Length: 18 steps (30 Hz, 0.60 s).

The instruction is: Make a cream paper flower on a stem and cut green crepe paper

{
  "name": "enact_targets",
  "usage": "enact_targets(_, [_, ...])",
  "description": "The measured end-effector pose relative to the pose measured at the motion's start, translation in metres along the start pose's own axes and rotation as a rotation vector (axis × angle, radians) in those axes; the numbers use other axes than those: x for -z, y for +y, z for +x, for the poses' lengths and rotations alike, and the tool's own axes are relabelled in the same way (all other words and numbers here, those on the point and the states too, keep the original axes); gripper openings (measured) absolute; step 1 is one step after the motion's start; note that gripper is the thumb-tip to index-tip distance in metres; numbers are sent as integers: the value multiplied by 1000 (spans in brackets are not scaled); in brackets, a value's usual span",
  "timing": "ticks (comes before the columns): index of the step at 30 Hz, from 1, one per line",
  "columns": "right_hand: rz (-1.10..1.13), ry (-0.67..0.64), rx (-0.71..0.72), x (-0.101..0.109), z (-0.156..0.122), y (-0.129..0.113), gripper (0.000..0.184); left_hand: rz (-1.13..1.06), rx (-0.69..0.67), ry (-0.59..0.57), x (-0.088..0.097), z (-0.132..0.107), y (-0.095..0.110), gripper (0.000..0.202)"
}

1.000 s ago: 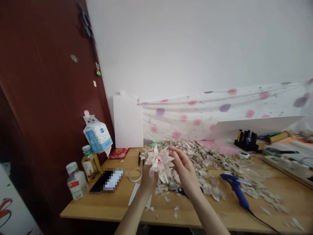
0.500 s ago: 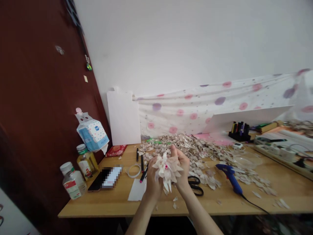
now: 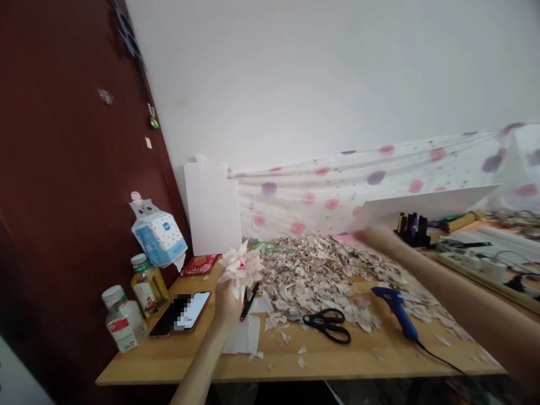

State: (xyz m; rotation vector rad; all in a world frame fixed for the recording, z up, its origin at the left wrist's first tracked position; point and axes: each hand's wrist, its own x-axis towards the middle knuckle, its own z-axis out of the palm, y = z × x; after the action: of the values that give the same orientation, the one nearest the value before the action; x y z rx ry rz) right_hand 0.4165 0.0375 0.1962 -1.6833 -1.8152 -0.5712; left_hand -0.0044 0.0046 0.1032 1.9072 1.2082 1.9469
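Observation:
In my left hand (image 3: 228, 304) is a pale handmade flower (image 3: 243, 264) with layered, pointed petals and a pink centre, held upright above the left part of the table. My right hand (image 3: 373, 236) reaches far forward over the back of a wide heap of dried, petal-like flakes (image 3: 314, 275); motion smears its fingers. Below the heap lie black-handled scissors (image 3: 329, 324). A dark pen with a pink tip (image 3: 250, 302) and a white paper sheet (image 3: 247, 336) are close to my left hand.
A blue glue gun (image 3: 396, 312) with a cord rests at the right. Behind it stand a marker holder (image 3: 413, 230) and a power strip (image 3: 472, 264). On the left are a phone (image 3: 181, 315), two bottles (image 3: 149, 284) (image 3: 124, 320) and a hanging tissue pack (image 3: 162, 236).
My right hand has let go of the flower and swung forward to the right. My left hand has carried the flower to the left, uncovering the scissors.

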Motion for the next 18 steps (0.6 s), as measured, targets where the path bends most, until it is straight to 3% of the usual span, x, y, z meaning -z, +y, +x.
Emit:
enact_targets(2, [26, 74, -242, 22, 4, 46, 27, 67, -39, 11, 5, 2, -3, 29])
enact_targets(3, [45, 109, -343, 29, 2, 62, 19, 93, -51, 12, 6, 3, -3, 28])
enact_targets(6, [166, 143, -484, 35, -7, 80, 21, 127, -78, -17, 1, 10, 9, 26])
enact_targets(9, [340, 129, -427, 20, -7, 62, 23, 108, -100, -77, -10, 21, 33, 31])
enact_targets(13, [560, 82, -261, -8, 9, 16, 17, 57, -108, -153, -23, 29, 63, 35])
enact_targets(18, [901, 38, -96, -43, -2, -54, 15, 42, -82, -196, -35, 20, 68, 27])
